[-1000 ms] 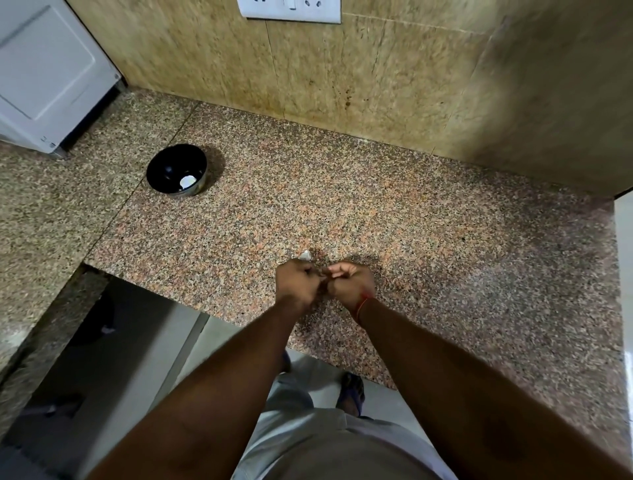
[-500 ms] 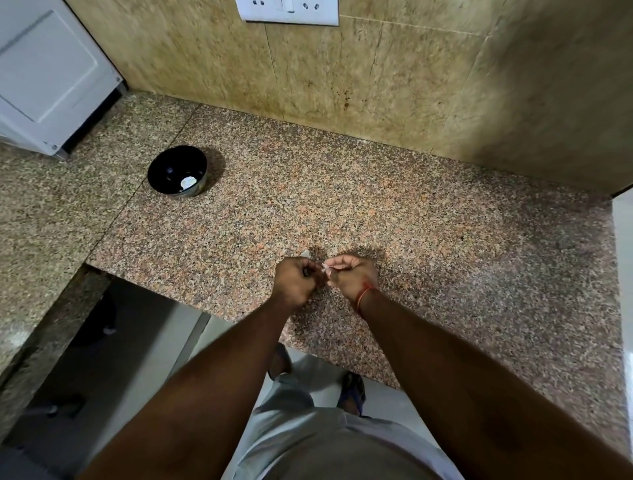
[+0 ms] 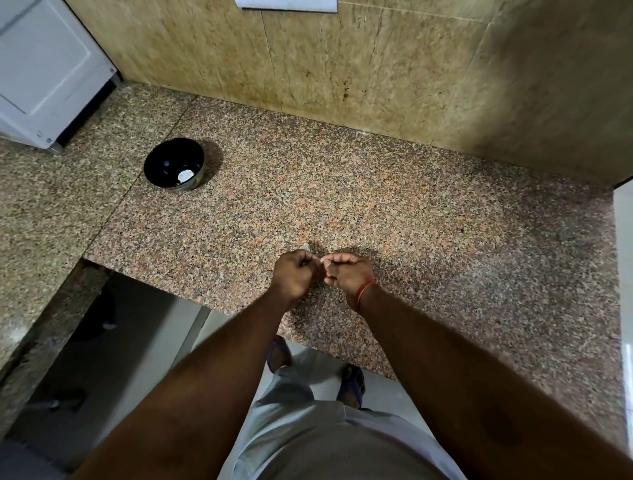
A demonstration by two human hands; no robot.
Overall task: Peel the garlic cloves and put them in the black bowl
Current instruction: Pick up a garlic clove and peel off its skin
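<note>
Over the near edge of the granite counter (image 3: 394, 205), my left hand (image 3: 294, 274) and my right hand (image 3: 347, 274) are curled toward each other. A small pale garlic clove (image 3: 322, 261) is pinched between their fingertips, mostly hidden by the fingers. A white scrap, a clove or a piece of skin (image 3: 305, 246), lies on the counter just beyond my left hand. The black bowl (image 3: 161, 161) stands far to the left at the back, with one white peeled clove (image 3: 185, 175) inside.
A white appliance (image 3: 44, 75) stands at the back left corner. Tiled wall runs along the back, with a white switch plate (image 3: 287, 3) at the top edge. The counter drops off at the front left to the floor, where my feet show.
My two hands have drawn slightly apart, showing the pale clove between the fingertips. The view has shifted a little; the bowl has not moved.
</note>
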